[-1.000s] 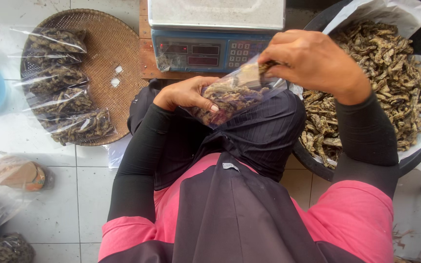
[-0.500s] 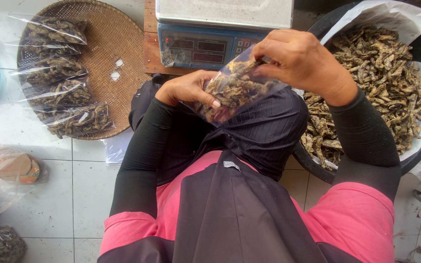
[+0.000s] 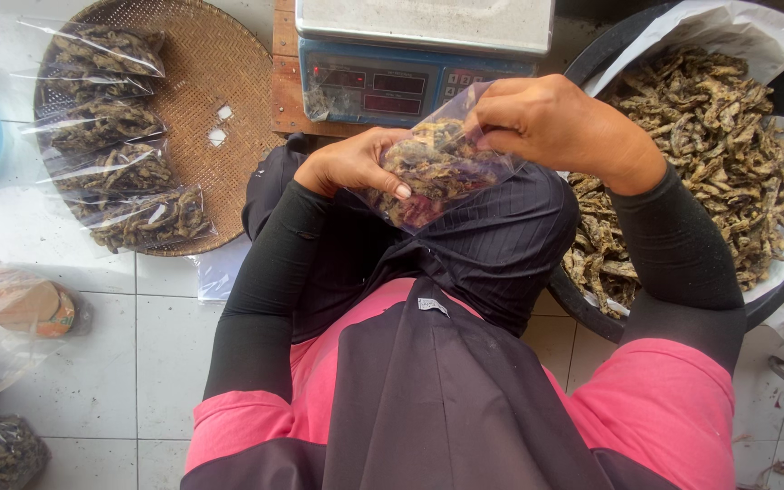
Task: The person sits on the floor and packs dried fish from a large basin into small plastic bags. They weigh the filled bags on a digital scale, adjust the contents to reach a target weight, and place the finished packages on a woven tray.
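at 10 o'clock the woven tray (image 3: 229, 82) carries filled bags. at centre, over the lap, the left hand (image 3: 351, 163) pinches the clear bag of dried fish (image 3: 428, 168) from below, and the right hand (image 3: 560, 122) pinches its top edge. better to keep the mouth level so nothing spills. the basin of dried fish (image 3: 719, 127) is at 2 o'clock.

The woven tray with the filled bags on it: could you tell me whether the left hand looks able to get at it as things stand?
Probably yes. The woven tray lies on the left hand's own side with nothing between them, but that hand is gripping the clear bag, which the right hand also holds.
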